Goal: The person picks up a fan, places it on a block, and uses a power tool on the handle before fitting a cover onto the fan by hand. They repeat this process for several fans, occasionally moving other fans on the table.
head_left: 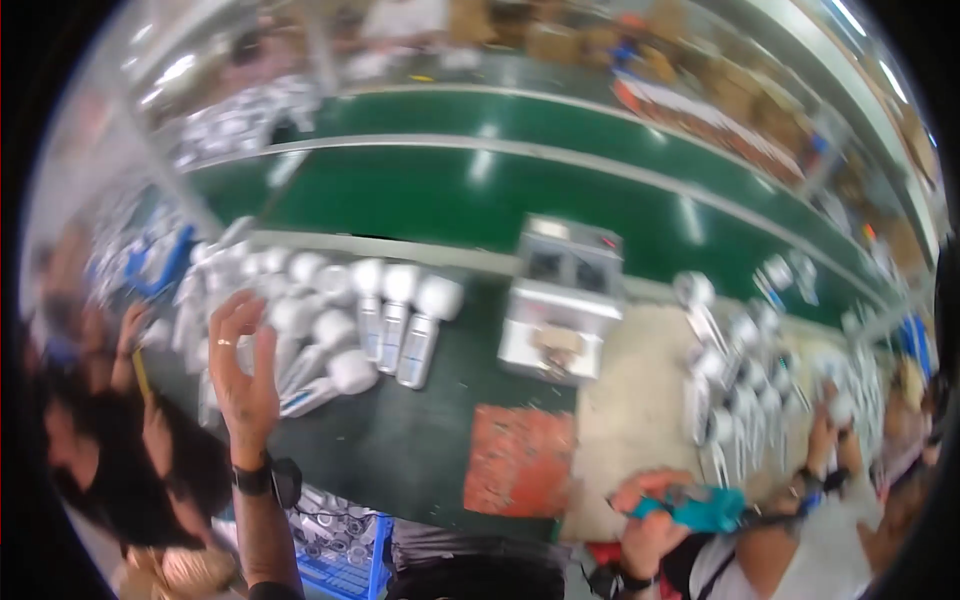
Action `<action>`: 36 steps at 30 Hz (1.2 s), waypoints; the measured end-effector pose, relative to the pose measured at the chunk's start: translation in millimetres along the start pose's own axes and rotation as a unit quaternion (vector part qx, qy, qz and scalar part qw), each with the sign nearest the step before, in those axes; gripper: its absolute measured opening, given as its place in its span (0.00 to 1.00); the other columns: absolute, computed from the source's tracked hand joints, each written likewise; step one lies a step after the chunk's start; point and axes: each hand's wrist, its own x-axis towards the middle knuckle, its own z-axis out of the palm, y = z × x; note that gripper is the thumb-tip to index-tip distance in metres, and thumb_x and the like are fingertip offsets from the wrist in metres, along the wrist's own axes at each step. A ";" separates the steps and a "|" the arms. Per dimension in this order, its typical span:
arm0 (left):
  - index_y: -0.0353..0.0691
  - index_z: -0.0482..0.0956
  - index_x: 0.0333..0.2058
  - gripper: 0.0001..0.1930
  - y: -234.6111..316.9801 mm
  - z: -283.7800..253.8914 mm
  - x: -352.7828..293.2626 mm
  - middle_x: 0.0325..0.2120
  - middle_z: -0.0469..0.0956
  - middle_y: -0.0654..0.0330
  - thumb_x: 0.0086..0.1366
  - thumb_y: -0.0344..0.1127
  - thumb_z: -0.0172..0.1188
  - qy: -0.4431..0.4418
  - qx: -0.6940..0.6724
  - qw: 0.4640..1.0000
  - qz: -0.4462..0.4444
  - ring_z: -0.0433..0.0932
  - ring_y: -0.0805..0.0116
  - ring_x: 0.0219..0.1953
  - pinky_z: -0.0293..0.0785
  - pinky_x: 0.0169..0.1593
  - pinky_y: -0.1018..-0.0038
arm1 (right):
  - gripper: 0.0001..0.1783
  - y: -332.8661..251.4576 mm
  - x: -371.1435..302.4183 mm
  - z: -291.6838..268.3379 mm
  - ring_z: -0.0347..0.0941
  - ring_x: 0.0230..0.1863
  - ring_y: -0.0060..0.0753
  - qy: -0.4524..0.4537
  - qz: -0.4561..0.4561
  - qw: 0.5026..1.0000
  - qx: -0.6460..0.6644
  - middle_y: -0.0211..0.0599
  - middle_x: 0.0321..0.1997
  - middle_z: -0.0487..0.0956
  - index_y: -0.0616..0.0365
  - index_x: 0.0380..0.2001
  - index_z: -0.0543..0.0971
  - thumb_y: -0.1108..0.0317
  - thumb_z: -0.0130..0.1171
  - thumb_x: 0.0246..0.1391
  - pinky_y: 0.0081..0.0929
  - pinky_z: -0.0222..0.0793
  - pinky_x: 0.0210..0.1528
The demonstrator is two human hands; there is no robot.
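Note:
My left hand [243, 375] is raised over the left part of the bench, its fingers apart and curved, with nothing seen in it. Close to it lies a pile of white handheld devices [335, 325] with round heads and straight handles. Two or three of these devices [417, 350] lie side by side at the pile's right edge. Low at the right, my right hand [650, 535] is closed around a teal electric screwdriver [705, 508], held sideways near the bench's front edge. Blur hides the screwdriver's tip.
A worn red mat [520, 460] lies on the dark green bench [440, 440]. Behind it stands a white and grey box-shaped device [562, 300]. More white devices [745, 390] crowd the right. A green conveyor [420, 200] runs behind. Co-workers sit left and right; a blue crate [375, 560] stands below.

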 end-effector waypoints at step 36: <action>0.30 0.71 0.47 0.26 261.5 284.7 -86.8 0.39 0.76 0.47 0.56 0.44 0.60 -0.386 -0.269 0.871 0.141 0.77 0.47 0.42 0.72 0.41 0.54 | 0.43 14.3 0.0 -44.0 0.71 0.24 0.30 0.039 -0.041 0.998 -0.042 0.35 0.24 0.72 0.65 0.42 0.69 0.31 0.63 0.49 0.23 0.69 0.25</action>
